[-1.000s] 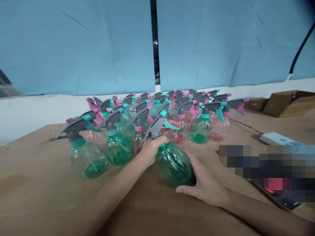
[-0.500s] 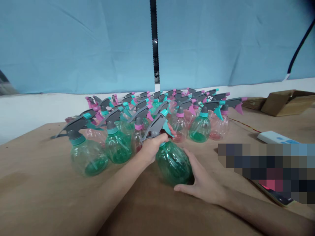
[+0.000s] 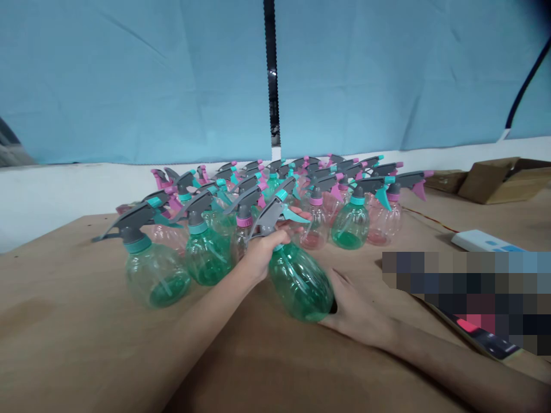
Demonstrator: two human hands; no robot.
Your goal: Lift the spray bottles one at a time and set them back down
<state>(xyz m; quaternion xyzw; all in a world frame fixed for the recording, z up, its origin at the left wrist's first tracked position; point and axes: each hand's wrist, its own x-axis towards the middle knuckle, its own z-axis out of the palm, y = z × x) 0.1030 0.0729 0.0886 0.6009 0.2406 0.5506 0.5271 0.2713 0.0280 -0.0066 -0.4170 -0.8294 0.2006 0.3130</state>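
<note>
A green see-through spray bottle (image 3: 301, 284) with a grey head and a turquoise nozzle and trigger leans at the middle front, its top tipped to the left. My left hand (image 3: 264, 250) is closed around its neck, just under the spray head, with some fingertips showing behind the trigger. Around the lower right end of the same bottle curls my right hand (image 3: 359, 312), its fingers partly hidden behind the base. Close by on the left stand a pale green spray bottle (image 3: 157, 275) and a darker green spray bottle (image 3: 209, 255).
Several green and pink spray bottles stand crowded at the back, among them a pink one (image 3: 385, 221). On the right are an open cardboard box (image 3: 495, 180), a white device (image 3: 477, 240) with a wire, and a phone-like slab (image 3: 491, 338), partly blurred out. A blue sheet (image 3: 172, 80) hangs behind.
My right hand has shifted from the bottle's right side to around its base, thumb now tucked beneath. The held bottle has turned slightly and moved a little left.
</note>
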